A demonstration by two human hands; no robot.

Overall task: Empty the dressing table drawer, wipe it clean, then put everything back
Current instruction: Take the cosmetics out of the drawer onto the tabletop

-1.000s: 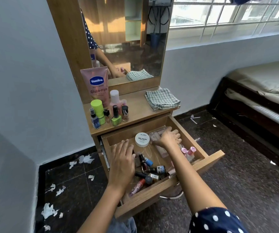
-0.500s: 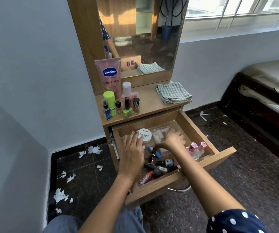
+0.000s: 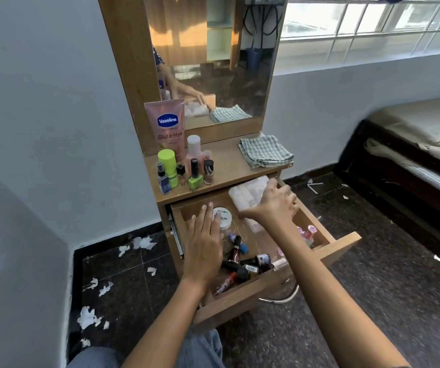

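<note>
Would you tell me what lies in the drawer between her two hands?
In the head view, the white round jar lies between the left hand and the right hand, which grips a clear box.

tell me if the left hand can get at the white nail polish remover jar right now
Probably yes: the left hand hovers open over the drawer, fingertips at the white jar, with nothing on its lid; the right hand is busy lifting the clear pouch.
</note>
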